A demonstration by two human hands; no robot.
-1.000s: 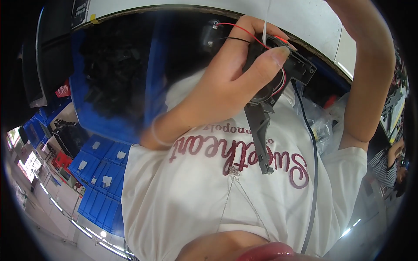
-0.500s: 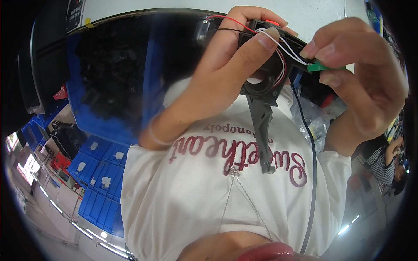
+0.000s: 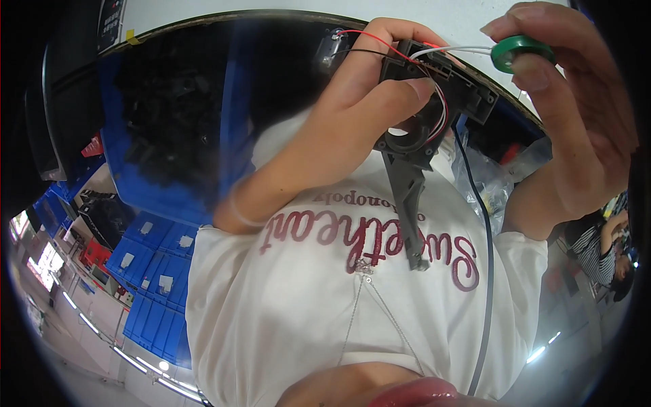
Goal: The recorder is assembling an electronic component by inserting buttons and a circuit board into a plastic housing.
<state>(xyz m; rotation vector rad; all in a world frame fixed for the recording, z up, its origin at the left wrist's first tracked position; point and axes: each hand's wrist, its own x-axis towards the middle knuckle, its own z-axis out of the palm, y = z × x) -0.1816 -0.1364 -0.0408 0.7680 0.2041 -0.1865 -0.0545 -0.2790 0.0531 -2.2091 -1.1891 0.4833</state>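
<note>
From the head-worn fisheye we are looking down, close to the left hand [image 3: 369, 98] and right hand [image 3: 576, 108].

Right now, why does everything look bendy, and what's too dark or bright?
Head view: the fisheye lens curves the edge of the white table; head view: the blue bin is very dark inside, while ceiling lights glare white; head view: the green disc looks fairly sharp.
</note>
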